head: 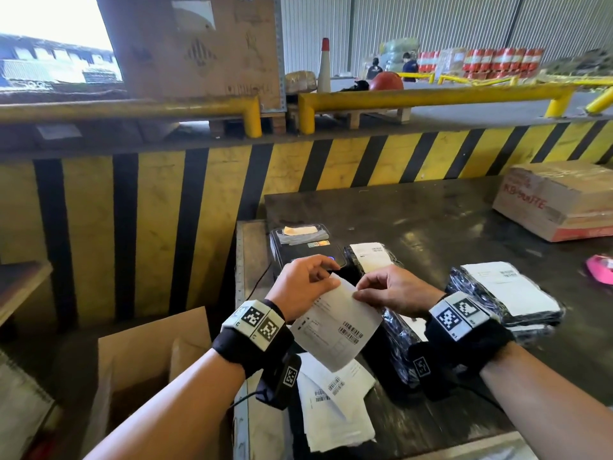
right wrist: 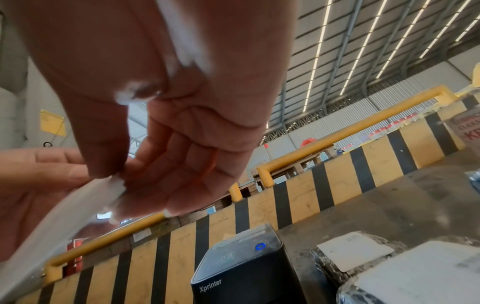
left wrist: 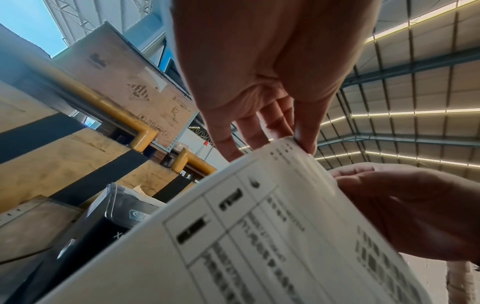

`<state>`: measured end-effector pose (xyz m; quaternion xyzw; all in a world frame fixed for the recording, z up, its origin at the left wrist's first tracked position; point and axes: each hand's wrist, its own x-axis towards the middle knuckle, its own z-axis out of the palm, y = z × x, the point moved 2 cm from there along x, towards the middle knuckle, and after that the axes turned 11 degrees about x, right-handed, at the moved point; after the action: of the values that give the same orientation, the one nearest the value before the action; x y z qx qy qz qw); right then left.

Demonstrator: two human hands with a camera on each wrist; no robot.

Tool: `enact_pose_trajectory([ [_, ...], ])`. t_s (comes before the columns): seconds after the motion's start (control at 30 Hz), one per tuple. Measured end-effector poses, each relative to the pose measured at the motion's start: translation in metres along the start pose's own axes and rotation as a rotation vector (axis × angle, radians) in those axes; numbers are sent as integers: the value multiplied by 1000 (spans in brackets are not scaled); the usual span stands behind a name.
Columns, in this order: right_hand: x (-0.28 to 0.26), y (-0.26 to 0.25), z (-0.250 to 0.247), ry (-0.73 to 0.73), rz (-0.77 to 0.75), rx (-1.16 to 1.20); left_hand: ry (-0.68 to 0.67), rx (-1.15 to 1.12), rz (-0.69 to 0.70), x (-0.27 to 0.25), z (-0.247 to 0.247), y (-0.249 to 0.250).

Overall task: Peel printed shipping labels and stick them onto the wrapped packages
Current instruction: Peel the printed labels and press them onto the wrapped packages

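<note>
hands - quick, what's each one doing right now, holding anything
Left hand: pinching the top edge of the printed label, held up above the table.
Right hand: pinching the same label at its top corner.

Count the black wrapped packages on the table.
3. One package sits beside the printer, labelled. A second lies far right, labelled, and may be a stack. A third lies under the right hand, partly hidden.

On the counter [head: 447,220], the label printer [head: 305,247] stands far left; labelled packages [head: 507,293] lie right of it, a cardboard box [head: 557,200] behind them, seemingly loose labels [head: 335,403] at the near edge.
</note>
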<state>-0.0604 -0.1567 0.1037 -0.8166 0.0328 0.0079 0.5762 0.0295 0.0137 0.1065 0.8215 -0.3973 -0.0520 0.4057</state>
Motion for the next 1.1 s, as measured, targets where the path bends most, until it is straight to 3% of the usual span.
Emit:
enact_pose_trajectory([
  [0.33, -17, 6, -16, 21, 32, 83, 70, -171, -31, -4, -20, -3],
  [1.1, -16, -3, -9, 34, -34, 160, 119, -218, -100, -3, -29, -5],
])
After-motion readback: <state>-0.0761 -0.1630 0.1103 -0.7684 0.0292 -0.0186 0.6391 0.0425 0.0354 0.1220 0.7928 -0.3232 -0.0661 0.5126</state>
